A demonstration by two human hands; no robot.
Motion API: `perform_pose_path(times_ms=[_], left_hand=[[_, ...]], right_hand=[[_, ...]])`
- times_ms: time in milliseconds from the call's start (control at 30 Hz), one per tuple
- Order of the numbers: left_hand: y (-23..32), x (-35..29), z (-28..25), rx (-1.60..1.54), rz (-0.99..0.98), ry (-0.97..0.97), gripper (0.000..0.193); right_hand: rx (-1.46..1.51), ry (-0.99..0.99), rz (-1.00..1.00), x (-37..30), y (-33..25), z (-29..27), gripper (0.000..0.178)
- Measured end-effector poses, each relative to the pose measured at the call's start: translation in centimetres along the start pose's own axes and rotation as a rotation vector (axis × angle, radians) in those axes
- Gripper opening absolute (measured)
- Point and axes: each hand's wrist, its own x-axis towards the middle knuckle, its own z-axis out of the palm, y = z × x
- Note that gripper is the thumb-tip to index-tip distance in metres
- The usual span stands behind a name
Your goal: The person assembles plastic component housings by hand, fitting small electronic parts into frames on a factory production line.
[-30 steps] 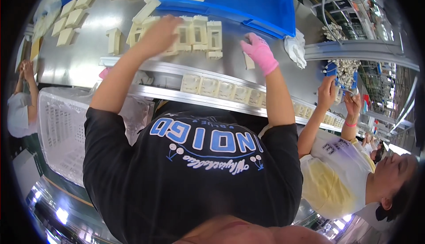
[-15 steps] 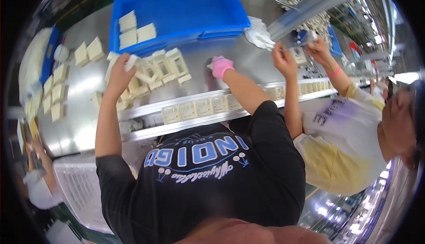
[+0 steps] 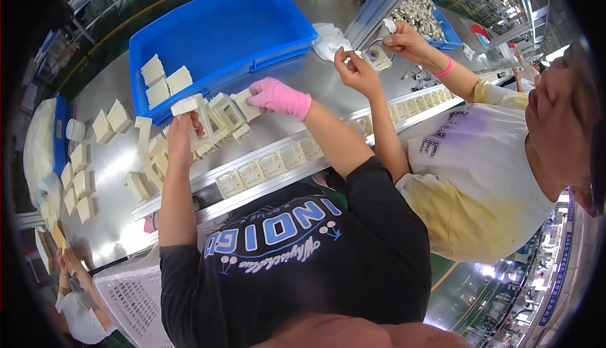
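Observation:
My bare left hand [image 3: 183,138] grips a cream plastic frame [image 3: 189,104], tilted up above a heap of similar cream frames [image 3: 226,114] on the metal table. In a pink glove, my right hand [image 3: 276,98] pinches the edge of a flat cream plastic plate [image 3: 243,104] at the right end of that heap. The gloved fingertips are partly hidden behind the plate. More cream pieces [image 3: 140,185] lie beside my left forearm.
Behind the heap stands a blue bin [image 3: 221,73] with stacked cream plates [image 3: 178,80]. A rail [image 3: 271,163] holding a row of cream square boxes runs along the near edge. At right, a co-worker's hands [image 3: 363,78] handle a small part near a white cloth [image 3: 329,42].
My right hand has moved left to the heap, bringing a cream plate into clearer sight. My left hand has turned and tilted its frame upright. The whole view has shifted.

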Motion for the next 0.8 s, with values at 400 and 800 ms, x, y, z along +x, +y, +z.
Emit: perform_pose_path(times_ms=[400, 800], left_hand=[[-3.6, 0.2, 0.6, -0.056, -0.170, 0.021, 0.021], [-5.4, 1.4, -0.4, -0.024, -0.215, 0.047, 0.021]], right_hand=[[0.287, -0.058, -0.041, -3.2, -1.0, 2.4, 0.027], [0.402, -0.065, -0.066, -4.2, -0.2, 2.8, 0.024]])
